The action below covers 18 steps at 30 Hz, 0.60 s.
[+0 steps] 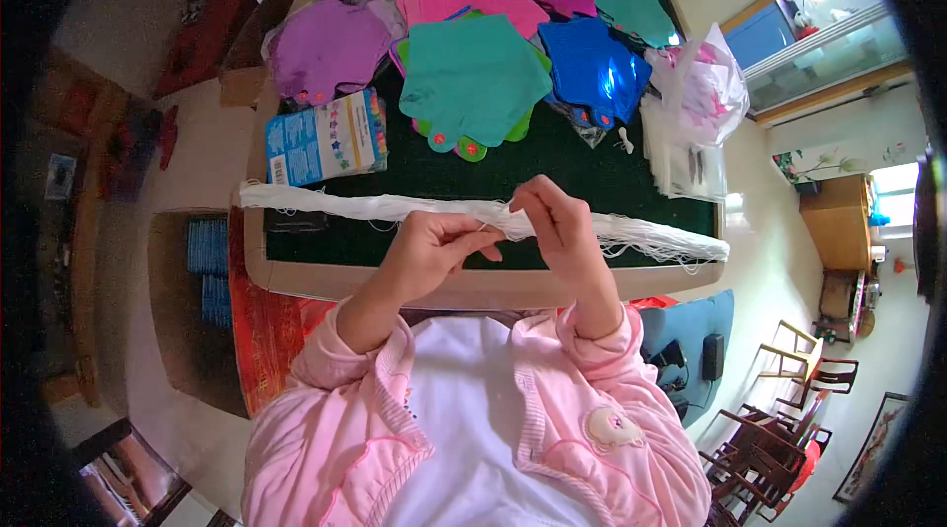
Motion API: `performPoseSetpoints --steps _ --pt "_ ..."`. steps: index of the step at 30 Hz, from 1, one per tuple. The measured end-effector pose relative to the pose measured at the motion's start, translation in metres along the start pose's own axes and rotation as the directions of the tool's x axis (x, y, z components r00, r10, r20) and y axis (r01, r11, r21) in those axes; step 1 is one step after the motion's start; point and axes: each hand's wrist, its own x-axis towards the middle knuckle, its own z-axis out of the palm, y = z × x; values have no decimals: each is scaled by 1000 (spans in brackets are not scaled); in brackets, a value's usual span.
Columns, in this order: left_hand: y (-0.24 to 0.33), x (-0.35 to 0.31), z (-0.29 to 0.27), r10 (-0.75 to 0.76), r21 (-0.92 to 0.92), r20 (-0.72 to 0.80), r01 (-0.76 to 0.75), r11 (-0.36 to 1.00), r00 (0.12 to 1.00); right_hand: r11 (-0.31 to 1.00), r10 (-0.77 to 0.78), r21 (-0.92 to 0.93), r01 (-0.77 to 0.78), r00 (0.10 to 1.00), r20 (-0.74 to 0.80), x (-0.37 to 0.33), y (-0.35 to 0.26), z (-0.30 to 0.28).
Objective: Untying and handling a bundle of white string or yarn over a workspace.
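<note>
Two hands busy at the middle of a long white hank

The left hand (424,253) is curled with thumb and forefinger nearly together at the threads, as if pinching a strand. The right hand (560,226) faces it, fingers bent inward and loosely closed over the hank; from here I can't tell whether either has a strand gripped. The white thread bundle (345,203) lies across the near side of the table (621,187), stretched nearly its whole width, presumably so that loose strands can be found and parted without tangling. Both hands meet at its middle, probably for an even reach to either end.

Beyond it, teal felt pieces (473,73) sit in front of a purple piece (330,48) and a shiny blue piece (595,68), grouped by colour and perhaps pushed back to leave working room. A blue-and-white packet (316,142) lies to the left; a clear plastic bag (720,83) rests at the right.

Hard to make out: the fingertips hide the threads between them, any single strand is too fine to follow, the bag's pink contents blur, and the farthest pieces run off the top edge.
</note>
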Motion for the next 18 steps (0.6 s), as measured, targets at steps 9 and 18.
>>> performPoseSetpoints --steps 9,18 --pt "-3 11 -2 77 -229 -144 -109 967 987 978 -90 -179 103 993 79 -19 33 39" --pt "-29 8 16 97 -132 -143 -116 984 985 966 -228 -145 213 969 -91 -10 13 14"
